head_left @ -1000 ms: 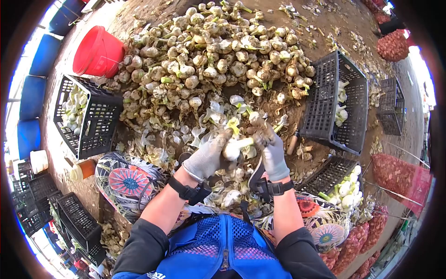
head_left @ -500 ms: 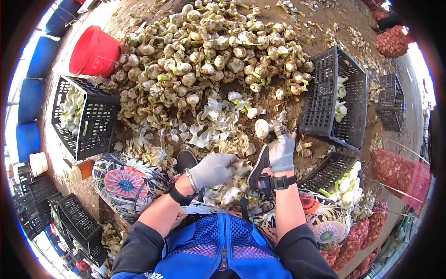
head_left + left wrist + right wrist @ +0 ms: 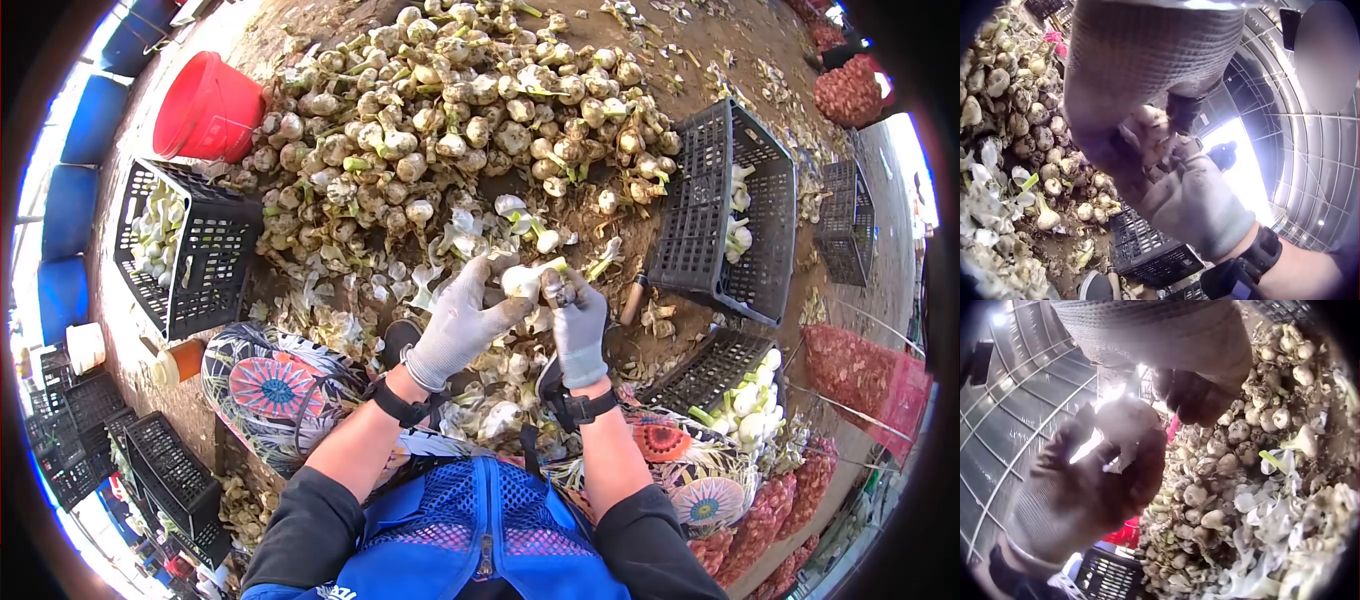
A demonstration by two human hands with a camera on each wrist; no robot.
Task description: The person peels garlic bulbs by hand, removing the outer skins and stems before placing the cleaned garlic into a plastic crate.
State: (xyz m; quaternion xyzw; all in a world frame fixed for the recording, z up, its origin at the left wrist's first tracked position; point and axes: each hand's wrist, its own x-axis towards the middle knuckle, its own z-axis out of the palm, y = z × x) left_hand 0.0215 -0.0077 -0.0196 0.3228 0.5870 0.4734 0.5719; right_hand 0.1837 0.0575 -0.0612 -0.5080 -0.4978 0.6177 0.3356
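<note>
Both hands wear light grey gloves with dirt-darkened fingers. In the head view a white garlic bulb [image 3: 520, 283] is held between them, its stem pointing right. My left hand [image 3: 455, 325] grips the bulb from the left; the right wrist view shows the left fingers curled round the bulb [image 3: 1125, 419]. My right hand [image 3: 578, 335] pinches the stem end with thumb and fingers. Beyond the hands lies a heap of dirty garlic bulbs [image 3: 430, 120]. A whiter garlic bulb with a green stem [image 3: 545, 240] lies on the ground just ahead.
A black crate [image 3: 725, 210] with a few bulbs stands at the right, another crate [image 3: 215, 265] at the left beside a red bucket [image 3: 210, 110]. A wooden-handled tool [image 3: 633, 300] lies right of my right hand. Peeled skins [image 3: 330, 330] litter the ground; cleaned garlic [image 3: 750, 405] is near my right knee.
Half a second ago my right hand held a bulb out to the right, apart from the left hand. Now my left hand has moved up and forward, and both hands meet at the bulb.
</note>
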